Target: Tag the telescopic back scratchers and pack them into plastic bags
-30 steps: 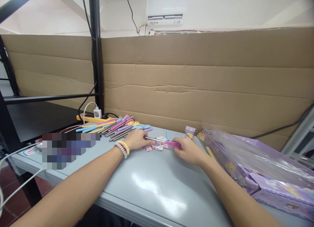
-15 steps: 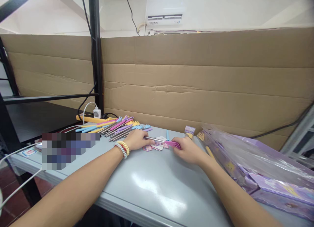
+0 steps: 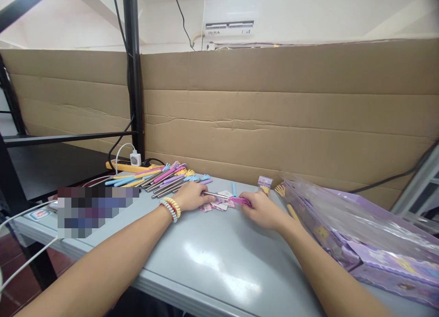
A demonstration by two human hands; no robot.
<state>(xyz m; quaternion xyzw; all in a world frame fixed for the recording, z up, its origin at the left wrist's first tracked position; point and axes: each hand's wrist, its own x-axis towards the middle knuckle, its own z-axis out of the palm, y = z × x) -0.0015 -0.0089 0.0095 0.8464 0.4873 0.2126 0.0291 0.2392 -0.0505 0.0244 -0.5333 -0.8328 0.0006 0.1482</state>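
Below centre, left hand [image 3: 192, 196] and right hand [image 3: 263, 209] are clamping the back scratcher's shaft [image 3: 218, 195] and pink head [image 3: 239, 201], seemingly steadying it.

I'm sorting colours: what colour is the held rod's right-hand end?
The rod's end is pink; see head view.

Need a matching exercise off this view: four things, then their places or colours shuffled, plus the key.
1. Pink back scratcher
2. Power strip
3. Printed box
4. Air conditioner

A. Yellow
B. High on the white wall, above the cardboard
C. Between left hand and right hand, gripped by both
D. On the right part of the table

Pairs: 1-C, 2-A, 3-D, 4-B
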